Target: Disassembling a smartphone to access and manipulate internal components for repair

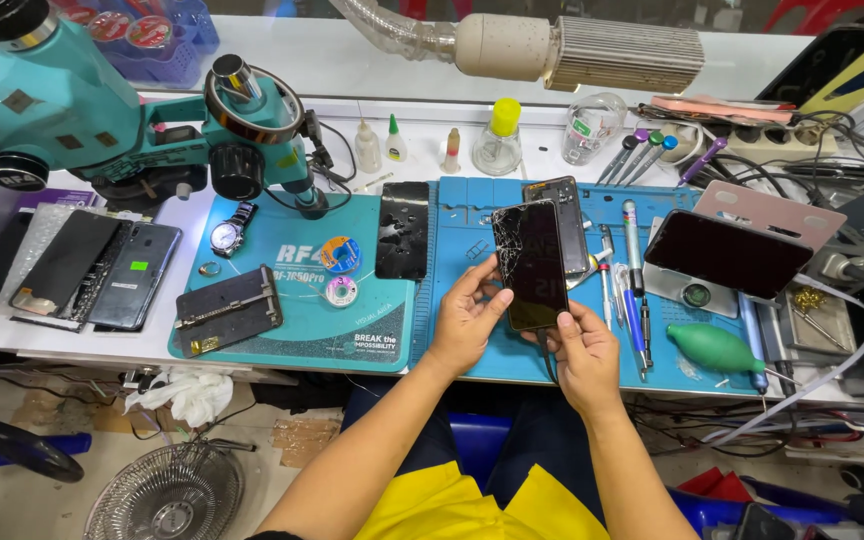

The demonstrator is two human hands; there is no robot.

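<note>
Left hand (464, 322) and right hand (584, 352) are gripping cracked phone (531, 263); cable at its 6 o'clock end is risking a snag, dropping it.

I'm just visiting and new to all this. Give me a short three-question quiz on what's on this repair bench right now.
1. True or false: the phone held in both hands has a cracked screen.
2. What lies on the mat left of the dark glass panel: a) wristwatch b) hammer c) cup?
3. What colour is the rubber air blower right of the hands?

Key: 1 true. 2 a, the wristwatch. 3 green. The left hand grips the phone's side; the right hand supports its bottom end.
</note>
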